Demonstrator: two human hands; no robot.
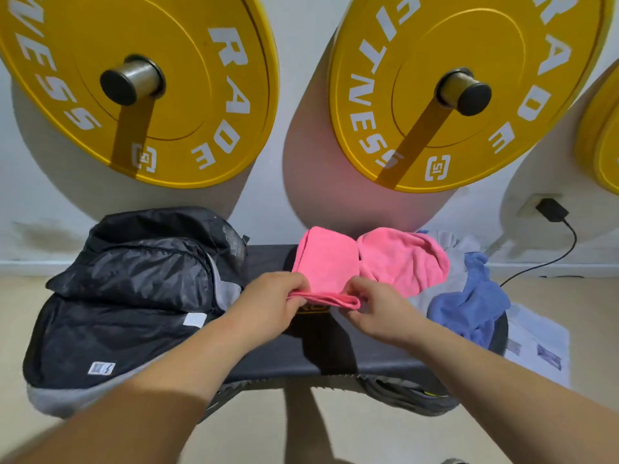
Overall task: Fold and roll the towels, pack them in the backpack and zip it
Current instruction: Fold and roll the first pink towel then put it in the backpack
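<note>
Hands (273, 294) (371, 308) side by side, pinching pink towel (326, 266) edge.

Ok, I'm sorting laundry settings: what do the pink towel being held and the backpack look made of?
Pink towel: probably microfibre or terry, matte, with a fuzzy nap. Backpack: thin black nylon-like fabric, slightly glossy, with crinkled highlights.
</note>
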